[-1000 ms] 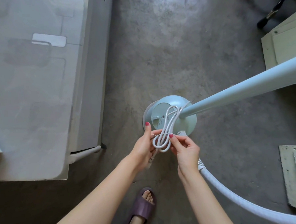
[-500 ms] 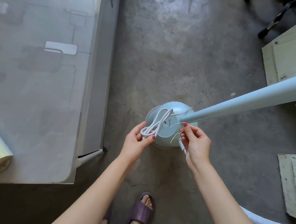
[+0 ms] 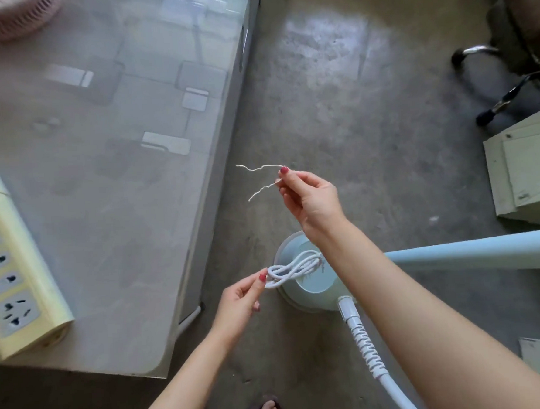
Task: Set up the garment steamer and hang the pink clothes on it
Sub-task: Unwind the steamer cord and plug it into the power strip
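The pale blue garment steamer base [image 3: 311, 285] stands on the concrete floor, its pole [image 3: 474, 252] slanting off to the right and its white hose [image 3: 371, 353] running toward the bottom edge. My left hand [image 3: 241, 301] pinches the bundled white power cord [image 3: 293, 267] just left of the base. My right hand [image 3: 307, 197] is raised above the base and pinches a thin white twist tie [image 3: 261, 179], which hangs free of the cord. The pink clothes are not in view.
A glass-topped table [image 3: 118, 182] fills the left, with a yellow power strip [image 3: 13, 261] on its near left part and a pink fan [image 3: 13, 14] at the far corner. An office chair base [image 3: 507, 73] and pale green boards [image 3: 526, 176] stand at right.
My right hand has lifted the twist tie up and away from the cord bundle. My left hand keeps hold of the cord. The view has tilted up, showing the power strip.
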